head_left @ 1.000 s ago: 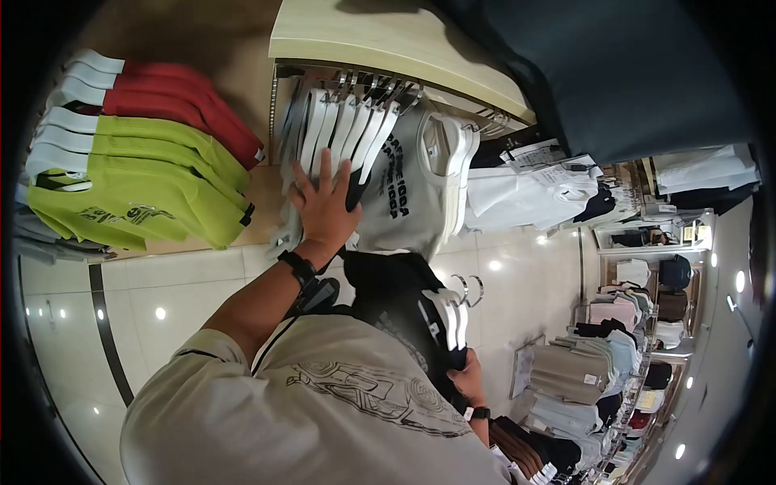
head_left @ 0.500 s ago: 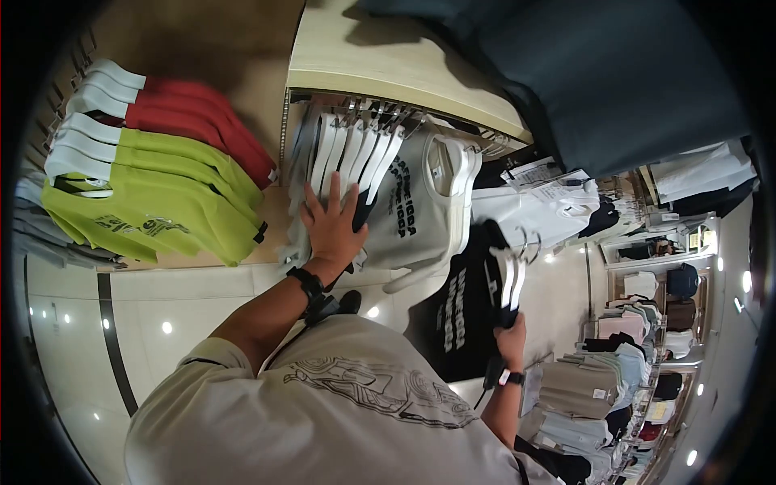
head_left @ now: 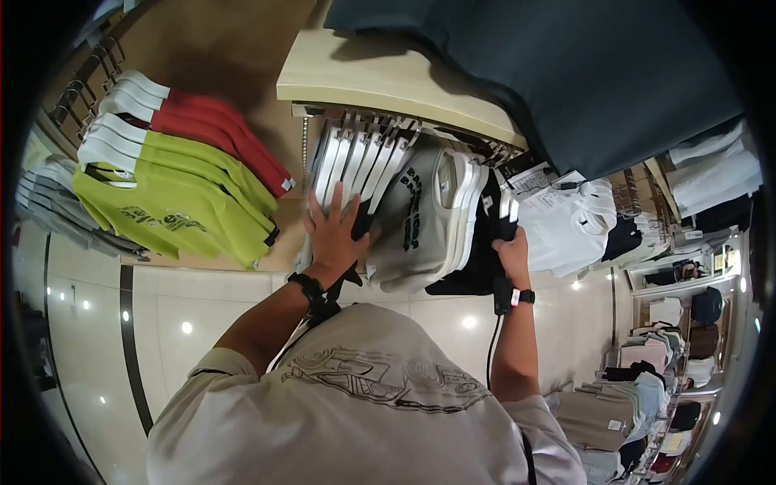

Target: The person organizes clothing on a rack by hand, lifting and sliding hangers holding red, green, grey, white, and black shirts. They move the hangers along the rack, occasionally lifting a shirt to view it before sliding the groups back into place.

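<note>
My left hand (head_left: 334,237) lies with its fingers spread against a row of shirts on white hangers (head_left: 346,166), pressing them to the left. Gripped in my right hand (head_left: 511,252) are black T-shirts (head_left: 469,271) on white hangers (head_left: 508,208). They are beside the rack, and their hooks are hidden near the rail. Between my hands hang grey T-shirts (head_left: 412,214) with dark lettering. White T-shirts (head_left: 566,226) with a paper tag hang just right of the black ones.
Lime-green shirts (head_left: 186,194) and red shirts (head_left: 222,129) hang at the left. A pale wooden shelf (head_left: 388,81) juts out above the rail, with a dark garment (head_left: 566,89) draped over it. More clothes racks (head_left: 598,412) stand at the right on the glossy tiled floor (head_left: 218,347).
My right hand has raised the black T-shirts from lower right up to the rack, beside the grey ones. My left hand stays against the hanging shirts. The view has shifted slightly.
</note>
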Tool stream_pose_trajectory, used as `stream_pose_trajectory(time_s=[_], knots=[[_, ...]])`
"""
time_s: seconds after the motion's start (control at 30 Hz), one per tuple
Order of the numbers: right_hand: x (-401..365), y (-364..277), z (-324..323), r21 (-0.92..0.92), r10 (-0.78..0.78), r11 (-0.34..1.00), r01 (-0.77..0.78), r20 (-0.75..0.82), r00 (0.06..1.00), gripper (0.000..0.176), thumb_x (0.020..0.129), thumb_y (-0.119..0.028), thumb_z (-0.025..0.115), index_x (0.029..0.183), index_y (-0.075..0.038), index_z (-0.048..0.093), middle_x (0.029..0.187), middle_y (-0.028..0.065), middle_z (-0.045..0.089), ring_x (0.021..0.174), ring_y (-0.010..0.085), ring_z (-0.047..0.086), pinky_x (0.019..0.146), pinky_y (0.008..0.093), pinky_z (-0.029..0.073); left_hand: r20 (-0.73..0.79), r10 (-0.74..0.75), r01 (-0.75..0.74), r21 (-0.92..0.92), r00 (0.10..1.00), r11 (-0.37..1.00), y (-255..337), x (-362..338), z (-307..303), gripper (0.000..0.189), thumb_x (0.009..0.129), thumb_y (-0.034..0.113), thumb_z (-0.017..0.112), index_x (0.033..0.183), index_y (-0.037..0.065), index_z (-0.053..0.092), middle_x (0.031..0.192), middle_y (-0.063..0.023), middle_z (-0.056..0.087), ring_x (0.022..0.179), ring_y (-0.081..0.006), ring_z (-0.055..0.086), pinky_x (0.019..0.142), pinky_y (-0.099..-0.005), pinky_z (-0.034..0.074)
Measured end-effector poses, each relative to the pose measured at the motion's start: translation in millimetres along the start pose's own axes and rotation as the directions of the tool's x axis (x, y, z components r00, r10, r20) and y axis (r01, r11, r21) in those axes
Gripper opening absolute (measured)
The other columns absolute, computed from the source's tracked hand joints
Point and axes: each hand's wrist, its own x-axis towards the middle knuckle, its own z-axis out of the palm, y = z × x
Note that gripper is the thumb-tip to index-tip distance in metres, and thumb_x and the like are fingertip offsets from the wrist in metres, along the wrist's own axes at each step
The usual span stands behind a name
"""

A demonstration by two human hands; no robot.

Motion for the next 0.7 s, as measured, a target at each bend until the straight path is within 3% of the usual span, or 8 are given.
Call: stream_pose_trajectory(time_s=[0.2,0.3,0.33,0.43,0.5,0.57,0.6,0.7], knots=[[17.2,36.9,43.0,0.181,-0.008,0.982,-0.044,0.276,0.961,0.051,0.071,-0.002,0.072,0.118,0.004,0.053,0.103,0.0149,0.066,0.093,0.0266,0.065,0.087,0.0378,0.052,-0.037,-0.022,0.024,0.035,0.999,0.999,7.5,1.9,4.2,0.083,0.071,0.039,0.085,0.146,0.023,0.054,0.167,-0.01,0.021,0.144,-0.0554,0.019,0.105,-0.0676,0.027],[13.6,40.0,66.1,0.292,-0.109,0.956,0.027,0.267,0.957,0.052,0.073,-0.002,0.073,0.12,0.004,0.052,0.105,0.0147,0.066,0.097,0.0275,0.064,0.09,0.038,0.052,-0.068,-0.01,0.012,0.026,0.998,1.0,9.6,1.3,6.3,0.084,0.07,0.04,0.085,0.146,0.023,0.054,0.167,-0.01,0.023,0.144,-0.0553,0.021,0.104,-0.0665,0.029],[15.8,36.9,66.9,0.188,-0.109,0.981,0.051,0.312,0.944,0.054,0.074,-0.003,0.074,0.122,0.003,0.05,0.106,0.0144,0.066,0.099,0.0281,0.064,0.092,0.0377,0.051,-0.083,0.012,-0.011,0.021,0.996,1.0,8.6,0.7,6.5,0.081,0.074,0.042,0.084,0.146,0.024,0.054,0.166,-0.0102,0.025,0.142,-0.0552,0.023,0.102,-0.0642,0.031],[13.8,25.6,77.4,0.279,-0.178,0.958,0.071,0.381,0.908,0.058,0.074,-0.003,0.075,0.125,0.002,0.048,0.109,0.0157,0.065,0.101,0.0269,0.063,0.093,0.0368,0.05,-0.112,0.04,-0.038,0.02,0.993,0.999,6.9,-1.8,13.1,0.077,0.079,0.044,0.082,0.147,0.024,0.053,0.165,-0.0115,0.027,0.139,-0.0545,0.026,0.101,-0.0606,0.032],[7.0,17.5,85.1,0.232,-0.137,0.971,0.048,0.385,0.913,0.062,0.074,-0.006,0.076,0.128,0.003,0.047,0.113,0.0197,0.063,0.107,0.0332,0.062,0.097,0.04,0.049,-0.086,0.023,-0.026,-0.029,0.996,0.999,9.0,-3.1,12.2,0.076,0.083,0.041,0.079,0.148,0.016,0.05,0.163,-0.0156,0.028,0.137,-0.0514,0.031,0.103,-0.0594,0.032],[-0.3,6.2,95.2,-0.168,-0.341,0.919,0.357,0.116,0.933,0.066,0.073,-0.007,0.077,0.13,0.006,0.046,0.118,0.0242,0.06,0.113,0.0417,0.058,0.102,0.0463,0.046,-0.191,-0.052,0.022,-0.154,0.98,0.988,6.1,0.6,21.3,0.077,0.085,0.036,0.079,0.148,0.007,0.046,0.161,-0.0193,0.029,0.136,-0.0469,0.035,0.106,-0.0571,0.032],[-13.7,-2.4,99.2,-0.315,-0.444,0.858,0.405,-0.062,0.894,0.065,0.076,-0.006,0.074,0.132,0.007,0.046,0.122,0.0263,0.059,0.116,0.0472,0.054,0.105,0.0515,0.043,-0.176,-0.05,0.02,-0.171,0.983,0.985,5.7,0.5,20.9,0.075,0.085,0.033,0.078,0.146,0.003,0.046,0.159,-0.0216,0.03,0.136,-0.0492,0.035,0.108,-0.0561,0.034],[-53.1,-53.5,96.4,-0.289,-0.606,0.776,0.561,-0.094,0.79,0.057,0.079,-0.004,0.071,0.132,0.004,0.052,0.124,0.0236,0.06,0.118,0.0437,0.056,0.105,0.0507,0.044,-0.181,0.007,-0.008,-0.006,0.984,1.0,14.3,1.7,14.3,0.076,0.084,0.03,0.078,0.147,0.003,0.045,0.156,-0.0214,0.035,0.136,-0.0468,0.037,0.109,-0.0549,0.033]])
